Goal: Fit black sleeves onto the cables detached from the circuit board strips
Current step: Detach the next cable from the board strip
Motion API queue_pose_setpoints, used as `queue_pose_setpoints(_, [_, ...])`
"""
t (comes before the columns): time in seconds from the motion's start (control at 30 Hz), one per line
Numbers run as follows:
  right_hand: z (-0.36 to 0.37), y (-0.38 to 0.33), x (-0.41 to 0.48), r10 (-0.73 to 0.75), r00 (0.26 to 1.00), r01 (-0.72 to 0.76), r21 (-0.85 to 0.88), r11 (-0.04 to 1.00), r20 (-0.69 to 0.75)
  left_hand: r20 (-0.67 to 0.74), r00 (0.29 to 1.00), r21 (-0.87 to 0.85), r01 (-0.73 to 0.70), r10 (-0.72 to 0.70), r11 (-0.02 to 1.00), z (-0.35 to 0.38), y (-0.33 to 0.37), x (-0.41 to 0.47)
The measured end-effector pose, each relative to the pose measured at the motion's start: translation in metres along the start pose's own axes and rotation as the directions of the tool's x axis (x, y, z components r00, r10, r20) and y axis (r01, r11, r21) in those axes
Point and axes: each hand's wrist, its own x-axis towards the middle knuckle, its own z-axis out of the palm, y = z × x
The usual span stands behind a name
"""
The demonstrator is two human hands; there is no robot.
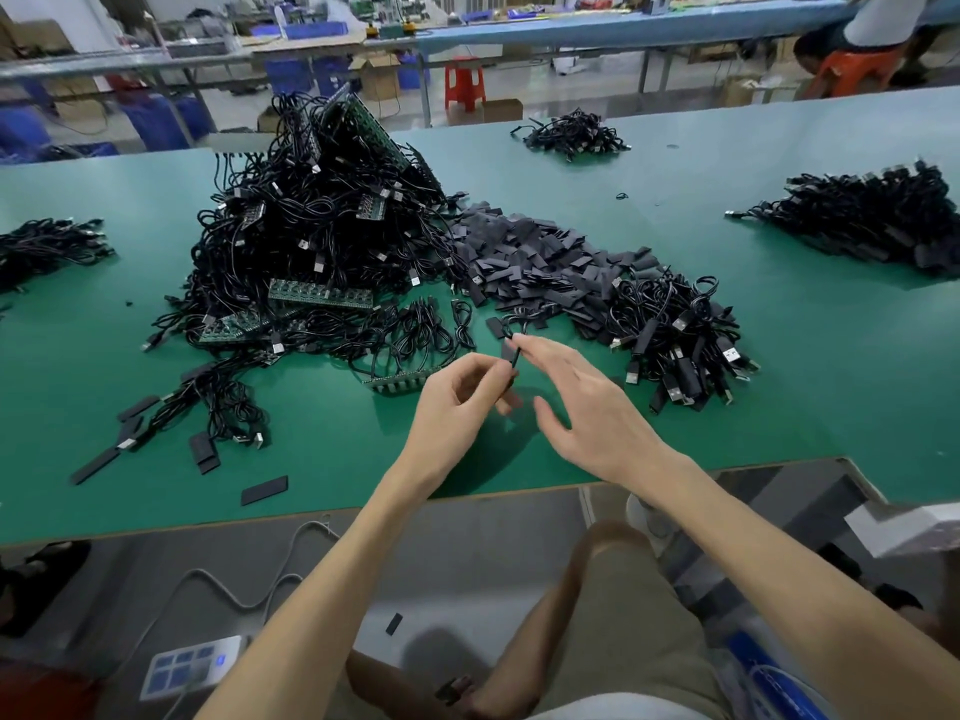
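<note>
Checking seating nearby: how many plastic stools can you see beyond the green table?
2: a red stool standing at centre background, and an orange stool at far right with a person sitting on it. Others may be hidden.

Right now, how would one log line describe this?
left hand: pinching sleeve | right hand: open, fingertip at sleeve top | sleeve pile: behind | table: green

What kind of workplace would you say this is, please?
Most likely an electronics assembly workshop: a long green-topped workbench carries a tall heap of black USB cables still on green circuit board strips, a pile of flat black sleeves, and more benches with blue bins behind.
</note>
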Motion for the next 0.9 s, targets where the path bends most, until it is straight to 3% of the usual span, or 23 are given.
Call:
queue_pose_setpoints(0.2, [-0.002,-0.004,-0.002,-0.078,0.997,0.077,-0.02,0.997,-0.024,-0.064,0.973,-0.202,0.204,-0.221,0.958,-0.007,0.0,0.007])
queue_pose_setpoints(0.4, [-0.004,-0.005,-0.002,-0.14,0.986,0.137,-0.036,0.99,-0.096,0.178,0.897,-0.285,0.441,-0.405,0.851,-0.011,0.017,0.04])
queue_pose_setpoints(0.5, [-0.004,-0.005,-0.003,-0.085,0.986,0.086,-0.003,0.996,-0.143,0.227,0.872,-0.263,0.485,-0.435,0.834,-0.009,0.026,0.057])
queue_pose_setpoints(0.63, [-0.005,-0.001,-0.003,0.096,0.957,-0.087,0.047,0.995,-0.274,0.172,0.893,-0.345,0.451,-0.417,0.823,-0.006,0.044,0.078])
queue_pose_setpoints(0.73, [-0.002,0.0,0.002,0.195,0.973,-0.199,-0.023,0.98,-0.121,0.23,0.886,-0.305,0.458,-0.402,0.835,0.003,0.061,0.094])
queue_pose_setpoints(0.8, [0.003,0.0,0.005,0.192,0.981,-0.191,-0.084,0.978,0.0,0.295,0.879,-0.256,0.451,-0.376,0.855,0.017,0.073,0.103])
queue_pose_setpoints(0.9, [0.003,-0.002,0.004,0.159,0.987,-0.156,-0.082,0.984,0.027,0.372,0.875,-0.284,0.424,-0.309,0.86,0.046,0.087,0.116])
